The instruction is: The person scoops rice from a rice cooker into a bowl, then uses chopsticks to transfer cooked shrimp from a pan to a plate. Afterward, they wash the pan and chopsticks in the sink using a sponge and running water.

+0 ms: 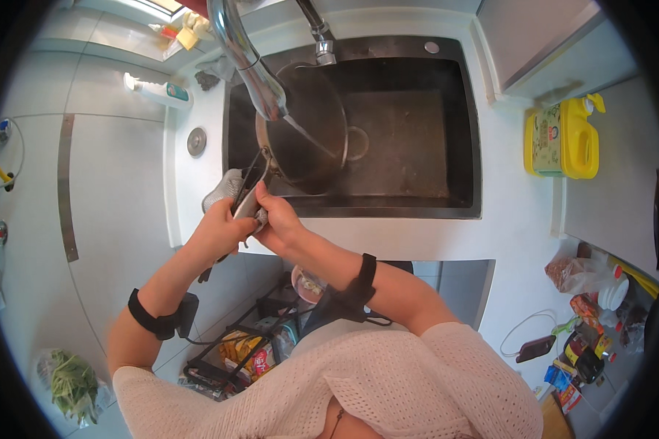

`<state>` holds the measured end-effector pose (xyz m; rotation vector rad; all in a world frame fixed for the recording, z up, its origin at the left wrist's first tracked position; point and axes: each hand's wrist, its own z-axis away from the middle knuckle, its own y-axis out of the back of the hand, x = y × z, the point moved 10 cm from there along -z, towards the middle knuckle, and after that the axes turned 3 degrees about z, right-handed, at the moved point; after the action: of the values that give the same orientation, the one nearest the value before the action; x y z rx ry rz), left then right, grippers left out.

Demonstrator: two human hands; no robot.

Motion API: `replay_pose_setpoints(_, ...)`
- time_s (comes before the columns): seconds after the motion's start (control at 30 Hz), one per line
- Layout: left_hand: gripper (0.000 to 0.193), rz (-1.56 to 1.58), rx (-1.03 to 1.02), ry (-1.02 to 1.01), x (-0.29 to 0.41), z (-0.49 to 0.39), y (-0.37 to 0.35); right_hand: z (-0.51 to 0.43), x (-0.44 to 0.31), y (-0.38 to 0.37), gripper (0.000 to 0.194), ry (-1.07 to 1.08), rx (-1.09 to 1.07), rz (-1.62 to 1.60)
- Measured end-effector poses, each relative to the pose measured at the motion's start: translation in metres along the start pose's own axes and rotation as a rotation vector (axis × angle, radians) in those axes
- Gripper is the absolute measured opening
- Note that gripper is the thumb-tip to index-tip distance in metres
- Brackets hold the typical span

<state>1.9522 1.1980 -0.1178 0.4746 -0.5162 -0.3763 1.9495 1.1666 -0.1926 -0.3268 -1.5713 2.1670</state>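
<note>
A dark, round pan stands tilted in the left part of the black sink. Its handle points towards me over the sink's front left corner. My right hand grips this handle, thumb on top. Close beside it, my left hand clasps the handle together with a grey mesh cloth, which bulges out past the fingers. Thin dark strips show between cloth and handle; what they are I cannot tell. From the chrome faucet a stream of water runs into the pan.
A second chrome tap rises behind the sink. Left of it are a metal drain plug and a white bottle. A yellow jug stands right. Below the counter is a black rack; a phone lies at lower right.
</note>
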Motion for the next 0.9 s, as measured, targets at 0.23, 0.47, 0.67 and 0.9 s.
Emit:
replay_pose_setpoints(0.23,0.022,0.212,-0.192,-0.097,-0.016,-0.037,-0.039,0.059,-0.041,0.086,0.034,-0.064,0.474,0.285)
replay_pose_setpoints(0.47,0.031,0.187,-0.287,-0.137,-0.038,-0.082,-0.051,0.139,-0.198,0.119,0.011,0.191,0.615,0.998)
replay_pose_setpoints(0.67,0.044,-0.356,-0.098,-0.261,-0.067,-0.147,-0.002,0.058,-0.330,0.113,0.016,0.509,0.764,1.901)
replay_pose_setpoints(0.9,0.057,-0.386,0.152,-0.226,-0.113,-0.192,0.013,-0.062,-0.318,0.142,0.021,0.390,0.278,2.872)
